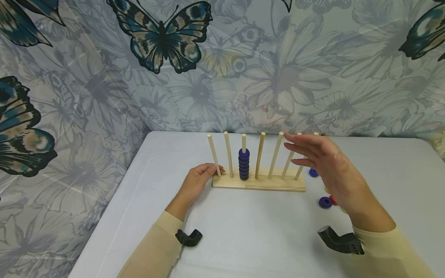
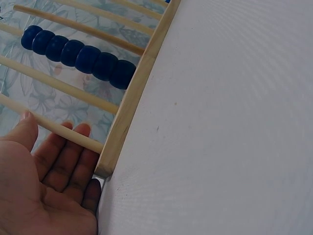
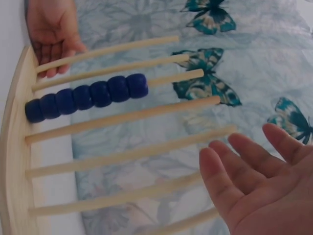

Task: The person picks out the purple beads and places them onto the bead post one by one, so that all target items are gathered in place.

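A pale wooden peg stand [image 1: 260, 184] with several upright pegs stands on the white table. Dark blue ring beads [image 1: 244, 166] are stacked on its third peg from the left, with the peg's top bare above them. My left hand [image 1: 199, 179] holds the stand's left end, its thumb against the outermost peg [image 2: 63, 131] and fingers around the other side. Over the right-hand pegs my right hand [image 1: 328, 166] is raised, fingers extended and apart, palm turned toward the stand. Nothing lies in its grasp in the right wrist view.
Right of the stand, partly behind the right forearm, lie loose beads: a blue bead [image 1: 313, 173], a purple-blue bead [image 1: 325, 202], a red bead [image 1: 333, 199] and bits of yellow. A patterned butterfly backdrop [image 1: 222, 88] hangs behind the table [image 1: 243, 239].
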A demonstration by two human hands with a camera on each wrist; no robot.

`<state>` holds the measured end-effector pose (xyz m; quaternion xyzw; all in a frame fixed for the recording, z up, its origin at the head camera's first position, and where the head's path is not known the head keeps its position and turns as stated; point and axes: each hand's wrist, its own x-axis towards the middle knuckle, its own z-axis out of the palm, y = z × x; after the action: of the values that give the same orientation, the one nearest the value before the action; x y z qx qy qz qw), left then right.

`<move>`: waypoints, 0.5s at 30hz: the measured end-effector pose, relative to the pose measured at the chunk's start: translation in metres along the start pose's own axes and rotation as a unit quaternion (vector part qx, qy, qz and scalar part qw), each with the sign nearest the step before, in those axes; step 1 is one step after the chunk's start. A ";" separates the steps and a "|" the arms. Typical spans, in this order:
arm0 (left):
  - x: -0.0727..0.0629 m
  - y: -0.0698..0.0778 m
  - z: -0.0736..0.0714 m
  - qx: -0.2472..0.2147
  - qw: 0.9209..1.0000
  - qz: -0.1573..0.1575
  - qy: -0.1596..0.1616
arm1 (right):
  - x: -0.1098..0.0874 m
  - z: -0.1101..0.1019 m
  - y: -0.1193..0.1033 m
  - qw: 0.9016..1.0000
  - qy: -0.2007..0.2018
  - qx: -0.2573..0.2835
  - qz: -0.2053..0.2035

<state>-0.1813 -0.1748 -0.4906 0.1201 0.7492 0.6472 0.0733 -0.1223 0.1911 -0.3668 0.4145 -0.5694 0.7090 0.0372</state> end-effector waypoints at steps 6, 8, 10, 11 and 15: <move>0.000 -0.001 0.000 -0.001 1.000 -0.001 0.001 | -0.015 -0.009 0.002 1.000 -0.015 0.000 -0.002; 0.000 -0.001 0.000 -0.002 1.000 -0.001 0.001 | -0.022 -0.014 0.002 1.000 -0.013 -0.007 0.010; 0.000 -0.001 0.000 -0.003 1.000 -0.001 0.001 | -0.028 -0.018 0.002 1.000 -0.011 -0.013 0.021; 0.000 -0.001 0.000 -0.004 1.000 -0.001 0.001 | -0.032 -0.019 0.003 0.999 -0.009 -0.017 0.027; 0.000 -0.001 0.000 -0.003 1.000 -0.004 0.003 | -0.045 -0.026 0.006 0.998 -0.003 -0.029 0.048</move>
<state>-0.1815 -0.1747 -0.4918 0.1145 0.7480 0.6496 0.0738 -0.1099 0.2297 -0.4003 0.3871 -0.6094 0.6918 0.0134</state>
